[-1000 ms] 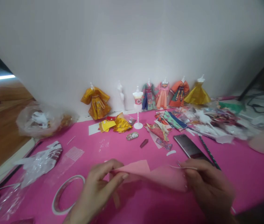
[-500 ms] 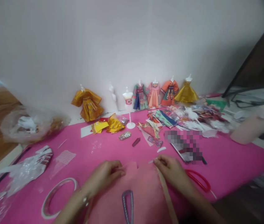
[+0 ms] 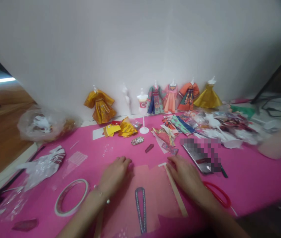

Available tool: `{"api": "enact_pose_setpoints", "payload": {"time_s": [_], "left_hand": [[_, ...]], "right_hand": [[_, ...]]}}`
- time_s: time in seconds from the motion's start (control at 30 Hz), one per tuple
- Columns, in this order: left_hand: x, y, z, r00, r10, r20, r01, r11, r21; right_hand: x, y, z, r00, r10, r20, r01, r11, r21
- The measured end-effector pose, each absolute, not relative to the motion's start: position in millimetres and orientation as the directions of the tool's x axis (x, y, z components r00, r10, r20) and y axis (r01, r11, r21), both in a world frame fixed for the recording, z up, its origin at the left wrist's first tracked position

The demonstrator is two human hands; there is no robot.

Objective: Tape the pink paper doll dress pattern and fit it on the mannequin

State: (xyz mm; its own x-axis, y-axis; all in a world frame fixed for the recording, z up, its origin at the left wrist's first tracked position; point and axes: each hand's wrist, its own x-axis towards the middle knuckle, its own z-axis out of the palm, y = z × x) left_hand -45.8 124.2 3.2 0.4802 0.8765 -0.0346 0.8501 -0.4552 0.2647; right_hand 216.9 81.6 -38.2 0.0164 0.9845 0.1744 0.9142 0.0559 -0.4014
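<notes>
Left hand [image 3: 115, 173]: palm down with the fingers loose, lying on the upper left part of the pink paper sheet [image 3: 152, 181] — it grips nothing.
Right hand [image 3: 185, 175]: also flat and unclenched. Its fingertips are at the sheet's upper right, touching the top end of the thin wooden strip [image 3: 176, 193].
Pink paper sheet: spread on the pink surface [image 3: 254, 178] right in front of the person, between the two hands. Its near part is blurred.
Wooden strip: lies slantwise along the sheet's right side, but whether it sits exactly on the edge cannot be told.
Grey loop [image 3: 137, 205]: a narrow teardrop shape on the middle of the sheet, apart from both hands.
Around: a tape ring [image 3: 87, 191] lies left of the left arm and a red loop [image 3: 223, 195] just right of the right wrist. A phone [image 3: 200, 155] lies beyond the right hand. Small dressed mannequins [image 3: 170, 99] stand by the wall, and another person's arm [image 3: 276, 145] shows at far right.
Doing it well: this looks like flattening the sheet and lining the strip up with it. Keep the left palm weighted so the paper cannot creep, and nudge the strip with the fingertips only. Sheet and surface are close in colour — find the edge by feel as well as by eye.
</notes>
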Motion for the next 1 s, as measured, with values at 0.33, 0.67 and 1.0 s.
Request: {"api": "enact_pose_setpoints", "payload": {"time_s": [0.33, 0.67, 1.0], "left_hand": [[-23, 31, -21, 0.687, 0.726, -0.004, 0.706, -0.667, 0.240], [-121, 23, -22, 0.102, 0.946, 0.307, 0.907, -0.215, 0.361], [-170, 20, -28, -0.123, 0.967, 0.225, 0.929, 0.032, 0.370]], "right_hand": [[199, 41, -85, -0.319, 0.852, 0.415, 0.885, 0.425, -0.191], [220, 26, -70, -0.407, 0.734, 0.544, 0.837, 0.538, -0.100], [218, 17, -50, -0.324, 0.732, 0.600, 0.774, 0.569, -0.277]]}}
